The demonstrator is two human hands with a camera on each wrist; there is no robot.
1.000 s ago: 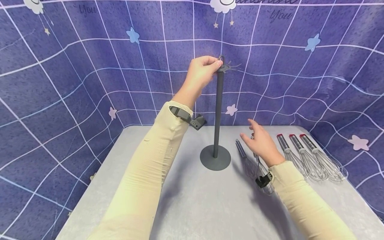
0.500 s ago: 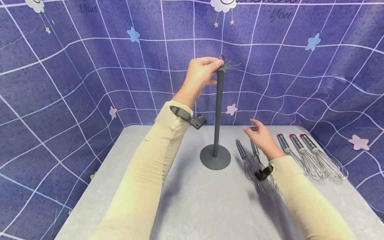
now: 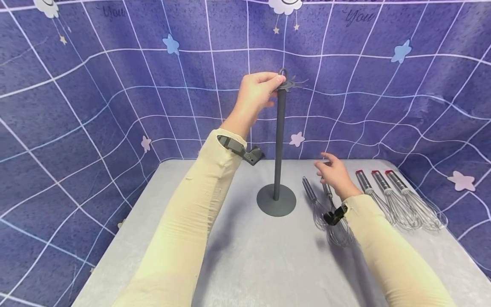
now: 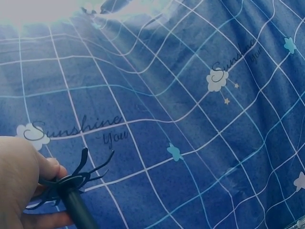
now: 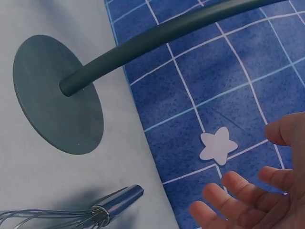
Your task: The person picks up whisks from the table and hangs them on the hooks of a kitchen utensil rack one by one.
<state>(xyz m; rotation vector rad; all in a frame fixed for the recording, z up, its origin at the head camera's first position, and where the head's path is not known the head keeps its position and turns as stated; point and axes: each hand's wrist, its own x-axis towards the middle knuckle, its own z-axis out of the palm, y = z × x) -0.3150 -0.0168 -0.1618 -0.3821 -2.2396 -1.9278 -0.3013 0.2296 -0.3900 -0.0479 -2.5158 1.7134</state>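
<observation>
A dark grey utensil stand [image 3: 279,145] rises upright from a round base [image 3: 268,209], with a ring of hooks [image 4: 71,181] and a loop at its top. My left hand [image 3: 255,91] pinches the top of this stand, thumb over the hook ring and fingers beneath. To the right of the stand, my right hand [image 3: 335,175] hovers over the table with fingers spread and loosely bent, holding nothing. Below it lies a whisk [image 3: 340,235], its handle partly covered by the hand. Another whisk [image 3: 310,190] lies just left of that one, its metal handle [image 5: 124,199] visible in the right wrist view.
On the right of the light grey table [image 3: 245,264] lie three larger whisks [image 3: 399,183] side by side, with red-ended handles pointing away. A blue gridded curtain [image 3: 215,68] with stars hangs behind the table and at both sides.
My right hand has drawn slightly right and back from the nearest whisk, showing more of its handle, and its fingers have shifted. My left hand keeps its hold on the stand.
</observation>
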